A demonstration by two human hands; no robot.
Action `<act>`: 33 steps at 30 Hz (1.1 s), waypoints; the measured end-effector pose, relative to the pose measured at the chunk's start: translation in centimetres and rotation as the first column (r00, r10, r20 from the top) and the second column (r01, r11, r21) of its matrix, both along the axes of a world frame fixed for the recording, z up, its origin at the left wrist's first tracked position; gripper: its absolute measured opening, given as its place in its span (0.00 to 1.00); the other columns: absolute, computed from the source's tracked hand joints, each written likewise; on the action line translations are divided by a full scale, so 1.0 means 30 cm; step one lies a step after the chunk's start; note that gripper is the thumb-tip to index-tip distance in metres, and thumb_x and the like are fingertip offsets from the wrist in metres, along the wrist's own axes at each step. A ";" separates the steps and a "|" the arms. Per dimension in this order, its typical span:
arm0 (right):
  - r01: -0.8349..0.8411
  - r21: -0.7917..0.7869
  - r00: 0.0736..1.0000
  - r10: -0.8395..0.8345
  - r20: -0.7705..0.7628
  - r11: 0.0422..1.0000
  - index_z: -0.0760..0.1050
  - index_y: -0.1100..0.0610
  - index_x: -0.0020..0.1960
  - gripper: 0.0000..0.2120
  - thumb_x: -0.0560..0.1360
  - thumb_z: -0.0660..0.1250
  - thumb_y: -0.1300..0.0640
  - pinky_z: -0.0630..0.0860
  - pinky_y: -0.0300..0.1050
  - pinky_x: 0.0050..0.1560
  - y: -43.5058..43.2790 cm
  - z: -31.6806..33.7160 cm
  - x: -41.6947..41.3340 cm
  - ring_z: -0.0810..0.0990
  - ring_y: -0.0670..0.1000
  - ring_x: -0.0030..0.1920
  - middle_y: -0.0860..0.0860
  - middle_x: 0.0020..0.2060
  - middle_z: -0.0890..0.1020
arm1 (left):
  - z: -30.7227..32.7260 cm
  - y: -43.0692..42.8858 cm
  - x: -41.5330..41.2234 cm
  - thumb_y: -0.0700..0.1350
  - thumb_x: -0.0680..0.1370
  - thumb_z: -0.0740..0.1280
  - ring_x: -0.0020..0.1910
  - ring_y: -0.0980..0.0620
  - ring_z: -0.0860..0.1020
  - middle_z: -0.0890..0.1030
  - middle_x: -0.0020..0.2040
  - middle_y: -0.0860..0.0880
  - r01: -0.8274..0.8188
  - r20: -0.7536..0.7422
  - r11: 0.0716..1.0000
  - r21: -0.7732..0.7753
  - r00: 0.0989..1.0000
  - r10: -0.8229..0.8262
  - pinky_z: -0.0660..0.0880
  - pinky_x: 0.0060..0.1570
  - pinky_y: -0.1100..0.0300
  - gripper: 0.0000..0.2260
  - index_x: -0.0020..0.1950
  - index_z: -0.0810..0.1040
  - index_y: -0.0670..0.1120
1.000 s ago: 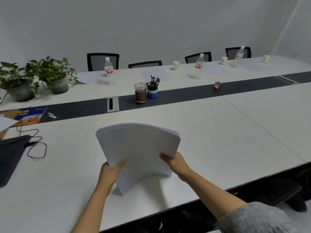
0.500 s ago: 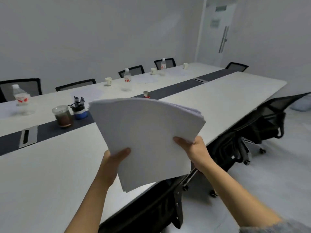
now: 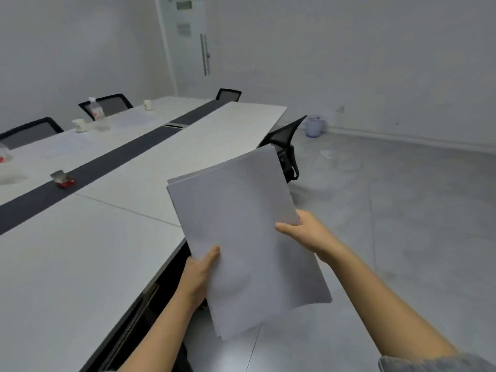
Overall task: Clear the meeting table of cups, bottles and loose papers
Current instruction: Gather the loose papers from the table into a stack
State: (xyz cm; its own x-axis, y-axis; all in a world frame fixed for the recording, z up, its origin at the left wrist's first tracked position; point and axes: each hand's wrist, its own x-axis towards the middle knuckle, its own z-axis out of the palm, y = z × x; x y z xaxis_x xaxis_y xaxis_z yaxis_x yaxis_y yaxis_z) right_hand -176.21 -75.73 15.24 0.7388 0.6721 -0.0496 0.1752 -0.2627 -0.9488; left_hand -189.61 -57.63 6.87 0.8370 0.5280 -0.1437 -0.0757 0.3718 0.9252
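Observation:
A thick stack of white papers is in the air beyond the near edge of the white meeting table, above the grey floor. My left hand grips its lower left edge, thumb on top. My right hand grips its right edge, thumb on top. On the far side of the table stand a water bottle, a paper cup, another paper cup and loose sheets.
A small red box sits on the table's dark centre strip. A black office chair stands by the table's right side. A pale waste bin is by the far wall, near a door. More chairs line the far side.
The view has swung to the right, away from the table's middle. Both hands have carried the paper stack off the tabletop and out over the floor.

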 end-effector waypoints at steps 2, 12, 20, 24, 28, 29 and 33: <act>-0.025 -0.028 0.998 0.023 -0.063 0.999 0.76 0.50 0.54 0.10 0.75 0.64 0.61 0.78 0.45 0.54 -0.078 -0.020 0.077 0.82 0.49 0.51 0.48 0.51 0.83 | -0.035 -0.022 0.084 0.59 0.51 0.81 0.47 0.48 0.83 0.85 0.49 0.49 0.037 -0.011 0.997 -0.064 0.999 -0.038 0.81 0.45 0.54 0.35 0.54 0.78 0.49; -0.063 -0.051 0.953 0.045 -0.299 0.997 0.77 0.52 0.51 0.17 0.63 0.70 0.52 0.79 0.40 0.45 -0.208 -0.118 0.559 0.82 0.46 0.45 0.48 0.47 0.83 | -0.149 -0.021 0.663 0.44 0.79 0.60 0.55 0.44 0.78 0.78 0.60 0.45 -0.104 -0.024 0.968 -0.230 0.995 0.101 0.76 0.56 0.44 0.07 0.55 0.75 0.51; 0.334 0.274 0.823 -0.138 -0.550 0.902 0.72 0.54 0.58 0.15 0.72 0.67 0.58 0.80 0.46 0.47 -0.207 -0.143 0.988 0.82 0.52 0.47 0.50 0.49 0.83 | -0.108 -0.099 1.284 0.47 0.80 0.61 0.49 0.51 0.80 0.82 0.51 0.50 -0.036 -0.030 0.937 -0.348 0.999 0.028 0.79 0.49 0.54 0.13 0.62 0.74 0.43; 0.680 0.306 0.689 -0.439 -0.576 0.667 0.74 0.54 0.55 0.11 0.76 0.62 0.66 0.77 0.46 0.49 -0.217 -0.194 1.158 0.80 0.51 0.49 0.50 0.49 0.82 | -0.095 -0.246 1.536 0.50 0.79 0.60 0.46 0.51 0.83 0.85 0.46 0.50 0.071 -0.055 0.911 -0.407 0.993 -0.103 0.79 0.50 0.52 0.12 0.55 0.77 0.43; 0.766 0.349 0.629 -0.519 -0.579 0.540 0.74 0.53 0.51 0.12 0.76 0.61 0.69 0.76 0.49 0.53 -0.302 -0.198 1.357 0.80 0.53 0.49 0.51 0.49 0.81 | -0.078 -0.381 1.754 0.49 0.80 0.60 0.54 0.47 0.80 0.82 0.55 0.47 0.132 -0.020 0.865 -0.484 0.987 -0.161 0.73 0.59 0.47 0.14 0.61 0.74 0.43; 0.769 0.352 0.630 -0.540 -0.558 0.534 0.74 0.53 0.50 0.12 0.76 0.61 0.69 0.76 0.49 0.52 -0.327 -0.194 1.414 0.80 0.53 0.48 0.51 0.48 0.81 | -0.075 -0.406 1.807 0.49 0.80 0.59 0.56 0.46 0.79 0.81 0.56 0.46 0.152 -0.009 0.859 -0.489 0.984 -0.180 0.71 0.61 0.46 0.14 0.62 0.74 0.44; 0.761 0.370 0.647 -0.583 -0.492 0.533 0.75 0.54 0.47 0.13 0.75 0.60 0.71 0.77 0.46 0.47 -0.442 -0.178 1.721 0.80 0.53 0.44 0.51 0.44 0.81 | -0.052 -0.473 2.066 0.55 0.76 0.62 0.56 0.46 0.80 0.83 0.55 0.46 0.259 0.076 0.828 -0.497 0.964 -0.256 0.76 0.58 0.48 0.18 0.60 0.76 0.45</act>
